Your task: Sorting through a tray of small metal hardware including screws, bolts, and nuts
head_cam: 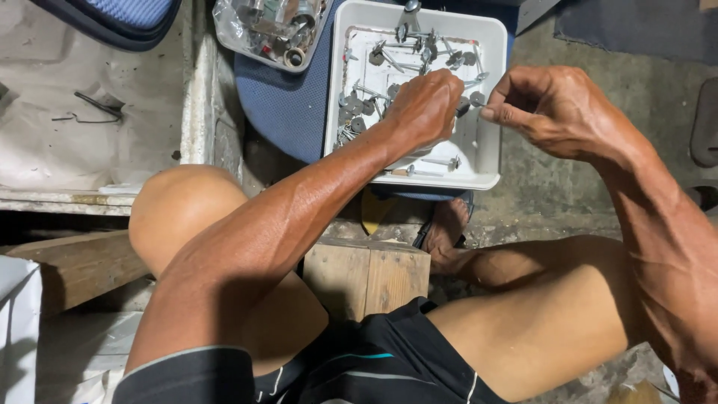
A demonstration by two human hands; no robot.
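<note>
1. Rough grey concrete floor (636, 82), stained; person seated low, bare knees framing a raw wooden block (366, 273).
2. White plastic tray (490, 150), rectangular with rounded corners, sits on a blue woven cushion (288, 105).
3. Tray holds loose metal fasteners (419, 49): long shanks, round flat washers, dull silver.
4. Left hand (422, 108): grip curled down into the tray, fingertips closed among the fasteners. Cannot tell what it pinches; knuckles hide it.
5. Right hand (550, 108): just right of the left grip, over the tray's right rim. Thumb and forefinger pinched together; any piece between them is too small to make out.
6. Two fasteners (430, 166) lie flat just below the left grip, near the tray's front wall.
7. Clear plastic bag (269, 30) of mixed metal parts, up-left of the left grip, on the cushion edge.
8. Further left: white chipped ledge (196, 97), bent wire (93, 108) on a dirty white sheet.
9. Left forearm crosses the tray's front-left corner, blocking it.
</note>
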